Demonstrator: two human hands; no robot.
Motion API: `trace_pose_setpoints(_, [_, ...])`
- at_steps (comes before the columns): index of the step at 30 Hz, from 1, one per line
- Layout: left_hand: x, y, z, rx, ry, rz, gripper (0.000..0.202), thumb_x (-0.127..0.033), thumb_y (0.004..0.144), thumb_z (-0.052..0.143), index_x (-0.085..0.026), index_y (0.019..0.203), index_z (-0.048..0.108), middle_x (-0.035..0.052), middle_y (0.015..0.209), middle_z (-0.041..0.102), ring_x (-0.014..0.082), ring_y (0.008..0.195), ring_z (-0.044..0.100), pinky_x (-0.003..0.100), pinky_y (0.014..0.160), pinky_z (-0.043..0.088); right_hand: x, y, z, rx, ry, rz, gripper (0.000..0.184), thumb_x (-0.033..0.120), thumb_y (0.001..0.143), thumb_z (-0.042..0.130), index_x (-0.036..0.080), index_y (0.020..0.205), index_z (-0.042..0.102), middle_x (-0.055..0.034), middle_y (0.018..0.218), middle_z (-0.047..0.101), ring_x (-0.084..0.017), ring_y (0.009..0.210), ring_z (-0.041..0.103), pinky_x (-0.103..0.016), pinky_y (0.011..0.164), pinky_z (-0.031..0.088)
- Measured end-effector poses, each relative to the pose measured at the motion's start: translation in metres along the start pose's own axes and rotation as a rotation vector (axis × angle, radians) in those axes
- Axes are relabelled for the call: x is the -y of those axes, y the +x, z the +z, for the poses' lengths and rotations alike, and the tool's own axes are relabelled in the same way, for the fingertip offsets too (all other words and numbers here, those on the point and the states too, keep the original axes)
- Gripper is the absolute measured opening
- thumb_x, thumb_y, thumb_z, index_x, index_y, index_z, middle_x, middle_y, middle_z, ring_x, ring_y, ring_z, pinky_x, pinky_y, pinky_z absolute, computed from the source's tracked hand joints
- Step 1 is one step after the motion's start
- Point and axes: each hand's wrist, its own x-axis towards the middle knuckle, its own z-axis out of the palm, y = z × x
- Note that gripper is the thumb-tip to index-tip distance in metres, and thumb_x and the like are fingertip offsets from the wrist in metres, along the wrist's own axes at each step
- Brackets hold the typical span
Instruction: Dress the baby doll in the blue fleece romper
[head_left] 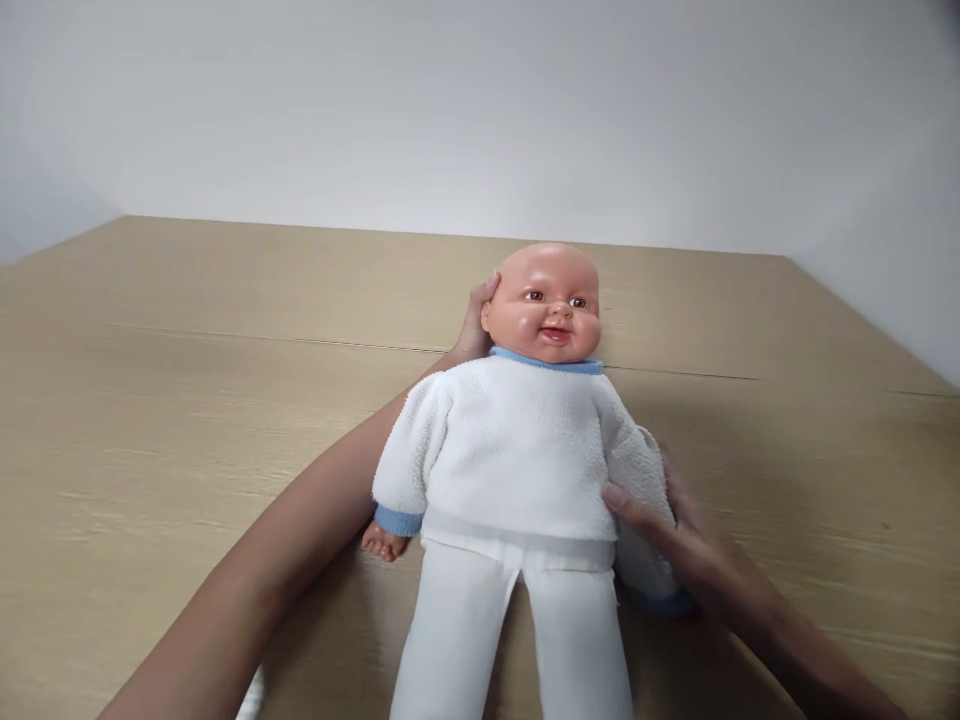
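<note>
A baby doll (521, 455) with a bald plastic head, a white fleecy top trimmed in blue and white cloth legs faces me in the middle of the head view. My left hand (478, 318) cups the back of its head, the fingers mostly hidden behind it. On the other side, my right hand (686, 535) grips the doll by its sleeve and side, thumb across the front of the top. The doll's feet lie below the picture's edge. One small plastic hand (384, 541) rests beside my left forearm.
Beneath the doll is a wide, light wooden table (187, 430) with a seam running across it. White walls (450, 110) rise behind the table's far edge and at its sides. A small white patch (250, 697) shows under my left forearm.
</note>
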Motion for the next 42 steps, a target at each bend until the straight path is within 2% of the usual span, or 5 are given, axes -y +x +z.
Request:
trace_pose_setpoints(10, [-0.025, 0.03, -0.043, 0.023, 0.047, 0.071, 0.08, -0.085, 0.09, 0.052, -0.024, 0.14, 0.063, 0.0086, 0.133, 0.076, 0.0477, 0.147, 0.055, 0.069, 0.118, 0.05, -0.008, 0.002, 0.006, -0.215, -0.348, -0.099, 0.078, 0.066, 0.098, 0.064, 0.038, 0.166, 0.039, -0.0071, 0.169, 0.05, -0.041, 0.156, 0.048, -0.064, 0.129, 0.04])
trace_pose_setpoints(19, [-0.04, 0.032, -0.071, 0.128, 0.056, -0.131, 0.07, -0.077, 0.093, 0.059, -0.023, 0.137, 0.067, 0.0077, 0.129, 0.08, 0.0443, 0.138, 0.065, 0.061, 0.125, 0.047, -0.021, 0.007, 0.01, -0.278, -0.443, -0.175, 0.084, 0.068, 0.096, 0.061, 0.037, 0.169, 0.034, -0.0098, 0.169, 0.05, -0.047, 0.152, 0.05, -0.074, 0.122, 0.045])
trace_pose_setpoints(24, [-0.033, 0.038, -0.076, 0.162, 0.016, -0.142, 0.056, -0.063, 0.097, 0.058, -0.019, 0.13, 0.069, 0.0097, 0.122, 0.082, 0.0417, 0.132, 0.07, 0.059, 0.121, 0.05, -0.025, 0.007, 0.009, -0.257, -0.405, -0.184, 0.09, 0.07, 0.092, 0.064, 0.039, 0.17, 0.032, -0.0089, 0.172, 0.045, -0.053, 0.155, 0.042, -0.081, 0.124, 0.038])
trace_pose_setpoints(28, [-0.03, 0.04, -0.075, 0.164, 0.003, -0.144, 0.057, -0.064, 0.096, 0.058, -0.019, 0.129, 0.07, 0.0101, 0.121, 0.082, 0.0404, 0.129, 0.071, 0.057, 0.118, 0.053, -0.025, 0.008, 0.008, -0.259, -0.392, -0.187, 0.086, 0.069, 0.092, 0.064, 0.04, 0.168, 0.037, -0.0088, 0.169, 0.048, -0.053, 0.155, 0.041, -0.082, 0.126, 0.032])
trace_pose_setpoints(42, [-0.027, 0.044, -0.078, 0.11, 0.058, -0.146, 0.056, -0.062, 0.09, 0.061, -0.019, 0.124, 0.072, 0.0094, 0.119, 0.083, 0.0425, 0.126, 0.072, 0.058, 0.113, 0.055, -0.024, 0.008, 0.008, -0.223, -0.415, -0.174, 0.082, 0.068, 0.094, 0.062, 0.039, 0.166, 0.035, -0.0109, 0.17, 0.044, -0.051, 0.154, 0.042, -0.08, 0.124, 0.035])
